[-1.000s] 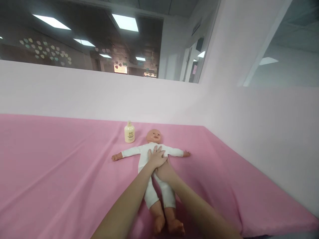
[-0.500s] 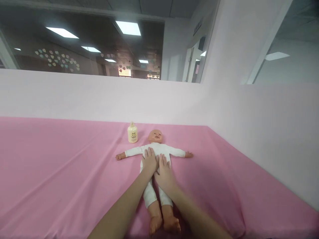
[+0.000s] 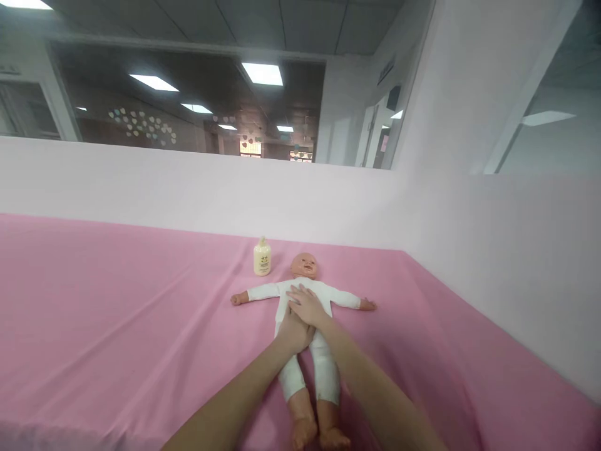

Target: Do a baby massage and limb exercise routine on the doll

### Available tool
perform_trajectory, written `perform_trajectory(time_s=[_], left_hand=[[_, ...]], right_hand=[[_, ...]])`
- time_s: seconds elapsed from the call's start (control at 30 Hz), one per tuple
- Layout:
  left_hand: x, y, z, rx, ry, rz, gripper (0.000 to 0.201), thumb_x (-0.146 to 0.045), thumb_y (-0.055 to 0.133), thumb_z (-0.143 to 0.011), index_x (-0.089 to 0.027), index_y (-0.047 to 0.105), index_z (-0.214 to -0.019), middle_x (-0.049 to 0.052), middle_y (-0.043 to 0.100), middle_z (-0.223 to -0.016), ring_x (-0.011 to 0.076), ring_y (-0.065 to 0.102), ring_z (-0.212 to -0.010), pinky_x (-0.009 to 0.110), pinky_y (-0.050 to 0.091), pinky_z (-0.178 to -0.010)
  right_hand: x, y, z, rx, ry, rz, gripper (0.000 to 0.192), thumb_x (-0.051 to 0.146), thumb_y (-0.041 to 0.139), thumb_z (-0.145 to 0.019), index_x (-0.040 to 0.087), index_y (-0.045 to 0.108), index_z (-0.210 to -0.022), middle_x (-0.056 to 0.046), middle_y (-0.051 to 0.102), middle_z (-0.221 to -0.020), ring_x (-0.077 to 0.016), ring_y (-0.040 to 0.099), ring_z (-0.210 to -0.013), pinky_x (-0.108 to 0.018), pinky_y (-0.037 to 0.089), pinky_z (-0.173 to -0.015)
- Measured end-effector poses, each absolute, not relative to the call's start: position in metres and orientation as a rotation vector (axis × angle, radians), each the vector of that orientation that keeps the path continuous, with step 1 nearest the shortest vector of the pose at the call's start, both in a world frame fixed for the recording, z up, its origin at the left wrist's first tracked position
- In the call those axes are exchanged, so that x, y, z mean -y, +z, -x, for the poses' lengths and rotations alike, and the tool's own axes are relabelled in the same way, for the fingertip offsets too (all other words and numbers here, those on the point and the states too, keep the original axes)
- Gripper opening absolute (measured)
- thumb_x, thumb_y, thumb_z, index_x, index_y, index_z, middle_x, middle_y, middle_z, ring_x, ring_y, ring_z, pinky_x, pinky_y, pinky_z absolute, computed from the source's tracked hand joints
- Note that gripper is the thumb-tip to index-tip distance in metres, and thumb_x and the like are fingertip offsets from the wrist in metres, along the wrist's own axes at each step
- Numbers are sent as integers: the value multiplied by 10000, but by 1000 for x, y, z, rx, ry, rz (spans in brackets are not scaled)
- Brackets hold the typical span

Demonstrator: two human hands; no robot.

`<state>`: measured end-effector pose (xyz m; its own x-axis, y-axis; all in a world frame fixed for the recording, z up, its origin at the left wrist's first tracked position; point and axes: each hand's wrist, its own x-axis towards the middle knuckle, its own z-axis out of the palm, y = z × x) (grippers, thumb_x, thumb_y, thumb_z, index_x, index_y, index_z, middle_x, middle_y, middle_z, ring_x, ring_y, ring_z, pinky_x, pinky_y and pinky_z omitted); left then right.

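A baby doll in a white suit lies on its back, arms spread wide and its bare feet toward me. On its belly rests my left hand, the visible part flat, its fingers mostly covered by my other hand. My right hand crosses over it at the doll's chest, fingers stretched out and pointing up to the left. Both are open, and neither grips anything. A cream pump bottle with dark print stands upright beside the doll's head, left of it.
Pink cloth with creases covers the surface under the doll. A white wall runs along the back, and another wall rises on the right. Above the back wall, a wide glass pane shows ceiling lights and heart-shaped decorations.
My right hand has moved left and up from beside my left hand and now overlaps it. My left hand has slid lower on the doll's belly. The view has shifted slightly.
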<state>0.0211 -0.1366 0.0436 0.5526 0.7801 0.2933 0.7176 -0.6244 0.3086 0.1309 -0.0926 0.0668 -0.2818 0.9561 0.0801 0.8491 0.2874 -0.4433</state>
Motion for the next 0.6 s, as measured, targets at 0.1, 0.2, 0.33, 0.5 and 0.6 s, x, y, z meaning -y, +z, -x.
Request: perform_trajectory(time_s=[0.1, 0.2, 0.33, 0.5, 0.6], left_hand=[[146, 54, -20, -1324, 523, -2610, 575, -322, 359, -1045, -203, 525, -1583, 134, 528, -1621, 377, 368, -1576, 692, 173, -1303], [144, 55, -22, -1343, 555, -2547, 540, -289, 364, -1030, -281, 598, -1517, 65, 509, -1646, 324, 339, -1601, 692, 183, -1304], [117, 48, -19, -1458, 550, -2396, 581, -260, 326, -1027, -262, 547, -1564, 48, 402, -1710, 271, 317, -1620, 588, 209, -1334], [74, 35, 22, -1682, 488, -2236, 626, -325, 237, -1075, -139, 384, -1655, 161, 334, -1727, 298, 324, -1617, 561, 273, -1304], [61, 21, 55, -1732, 484, -2238, 616, -318, 266, -1073, -175, 371, -1663, 113, 244, -1763, 319, 207, -1654, 634, 112, -1323]], right_hand=[[76, 60, -140, 2100, 416, 1786, 620, 358, 436, -1034, 246, 414, -1643, -15, 221, -1786, -279, 121, -1673, -458, 101, -1341], [74, 49, -152, 1965, 396, 1928, 674, 452, 364, -1068, 236, 264, -1699, -57, 141, -1802, -317, 106, -1673, -521, 130, -1326], [87, 33, -181, 1843, 364, 2069, 696, 489, 277, -1091, 167, 224, -1705, -122, 185, -1789, -323, 162, -1664, -505, 163, -1316], [109, 34, -233, 1800, 304, 2182, 638, 380, 264, -1097, 108, 302, -1673, -144, 249, -1771, -288, 140, -1669, -476, 94, -1333], [111, 46, -245, 1822, 274, 2194, 574, 295, 248, -1095, 118, 435, -1609, -182, 359, -1722, -316, 233, -1641, -544, 127, -1316]])
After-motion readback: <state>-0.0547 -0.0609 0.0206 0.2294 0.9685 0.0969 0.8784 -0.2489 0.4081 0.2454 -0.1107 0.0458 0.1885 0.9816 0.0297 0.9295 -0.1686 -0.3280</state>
